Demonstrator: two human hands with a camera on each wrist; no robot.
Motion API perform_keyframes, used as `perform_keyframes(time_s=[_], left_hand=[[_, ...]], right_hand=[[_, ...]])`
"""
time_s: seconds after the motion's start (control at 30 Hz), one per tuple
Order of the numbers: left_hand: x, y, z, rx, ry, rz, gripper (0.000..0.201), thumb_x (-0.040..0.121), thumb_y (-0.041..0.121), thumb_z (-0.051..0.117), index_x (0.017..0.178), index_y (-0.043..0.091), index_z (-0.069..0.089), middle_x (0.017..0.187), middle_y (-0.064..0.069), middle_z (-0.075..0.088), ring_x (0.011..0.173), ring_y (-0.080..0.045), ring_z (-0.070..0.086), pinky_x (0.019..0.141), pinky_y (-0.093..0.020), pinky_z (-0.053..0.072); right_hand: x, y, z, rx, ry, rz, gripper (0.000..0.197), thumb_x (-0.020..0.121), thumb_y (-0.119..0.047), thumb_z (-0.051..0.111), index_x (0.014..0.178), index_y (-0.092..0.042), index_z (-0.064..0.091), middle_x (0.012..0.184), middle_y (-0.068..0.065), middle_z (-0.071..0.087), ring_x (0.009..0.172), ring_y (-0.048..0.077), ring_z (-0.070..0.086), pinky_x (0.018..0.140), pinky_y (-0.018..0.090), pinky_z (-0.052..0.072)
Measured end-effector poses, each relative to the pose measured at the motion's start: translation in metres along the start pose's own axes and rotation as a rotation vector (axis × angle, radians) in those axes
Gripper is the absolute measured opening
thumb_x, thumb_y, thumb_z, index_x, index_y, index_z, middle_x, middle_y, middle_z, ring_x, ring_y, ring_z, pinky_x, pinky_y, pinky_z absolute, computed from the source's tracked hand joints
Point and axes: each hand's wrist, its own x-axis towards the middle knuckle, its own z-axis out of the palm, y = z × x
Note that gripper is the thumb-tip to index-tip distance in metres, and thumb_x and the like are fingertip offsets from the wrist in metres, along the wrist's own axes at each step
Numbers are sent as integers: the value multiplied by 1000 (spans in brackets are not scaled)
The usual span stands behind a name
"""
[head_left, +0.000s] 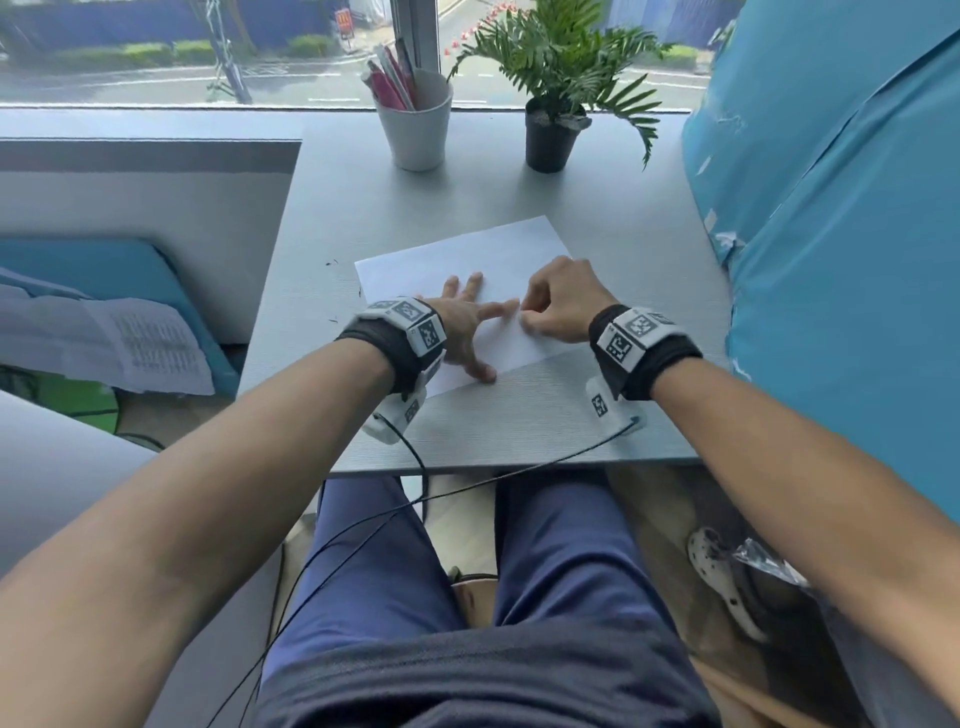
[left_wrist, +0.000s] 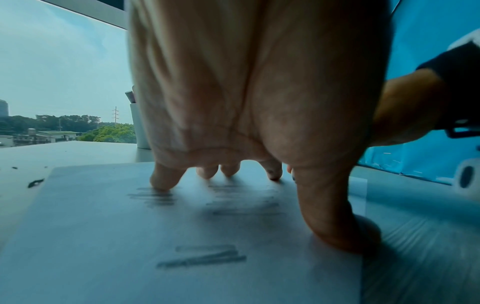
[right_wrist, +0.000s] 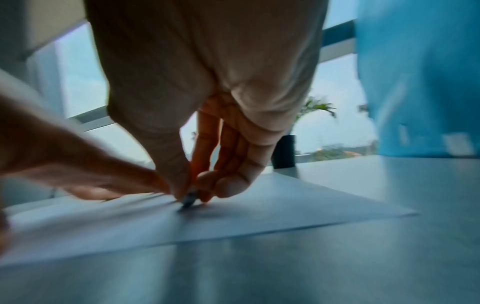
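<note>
A small dark-tipped stub (right_wrist: 189, 200) was pinched between the thumb and curled fingers of the right hand (head_left: 558, 306), its tip set on the sheet of paper (head_left: 493, 249). Just beside it, the sheet was pressed flat on the grey table (head_left: 519, 421) by the spread, straight fingers of the left hand (head_left: 462, 327).

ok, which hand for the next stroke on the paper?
Right. The right hand pinches a small dark-tipped tool with its tip on the paper; the left hand lies flat, fingers spread, holding the paper down.
</note>
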Motion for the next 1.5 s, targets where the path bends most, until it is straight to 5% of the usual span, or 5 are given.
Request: perform_keyframes(time_s=[0.1,0.9,1.1,1.33,1.5], left_hand=[[1,-1,-1,-12,-1,13,110,73,60,77,154,47,3,162,-3,-26,149,-31,-18,114,-69,9],[0,-3,0,-30,-16,44,112,74,58,77,154,47,0,161,-1,-27,149,-29,-20,116,-67,6],[-4,-9,4,-41,14,66,114,74,62,75,154,48,-6,162,0,-25,149,-29,-19,116,-66,5],[-9,-25,18,-51,70,142,83,97,59,42,155,35,-11,161,-3,-24,150,-25,-17,120,-57,-1],[-18,-48,28,-144,140,172,98,84,61,63,157,39,1,164,0,-15,151,-21,-13,120,-57,0]], right_hand=[[-15,-19,13,-64,-150,-137,6,71,-13,71,72,-9,76,71,4,72,64,16,63,61,23,51],[-13,-23,18,20,-123,-109,7,72,-13,71,75,-13,77,72,0,73,63,8,62,65,19,52],[14,25,-15,64,64,219,10,74,-18,74,83,-12,76,82,2,73,78,13,65,75,22,51],[9,41,-17,116,14,250,11,79,-21,73,87,-15,74,86,3,71,83,14,63,74,20,42],[9,45,-20,104,-31,244,10,78,-20,74,86,-15,76,86,3,72,77,13,63,74,23,50]])
